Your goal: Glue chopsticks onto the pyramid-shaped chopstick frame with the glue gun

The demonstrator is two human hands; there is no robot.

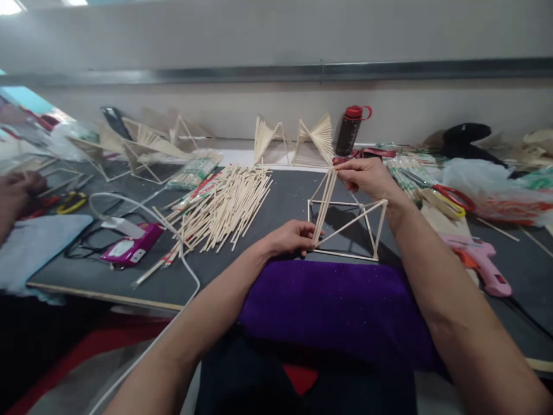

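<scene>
Where the bundle meets the frame's near edge, left hand (289,237): curled shut around the lower ends of a few loose sticks (324,199), probably to pin them against the stick frame (345,230).
Right hand (367,176): fingers pinched closed on the upper ends of the same sticks, above the frame's far top corner; gripping both ends seems meant to set them at a slant.
Stick frame: an upright box of thin sticks with a diagonal brace, standing on the dark table (285,196) between the two hands.
Purple cloth (328,305): just nearer than the frame, across the lap (perhaps a rest for the forearms).
Stick pile (224,207): left of the frame, in easy reach of the left hand.
Pink glue gun (479,259): right of the frame, lying on its side with its orange tip toward it.
Finished fans (313,137): behind the frame by the wall, beside a dark bottle (349,129).
Another person's hand (17,190): far left of the frame, well apart.
</scene>
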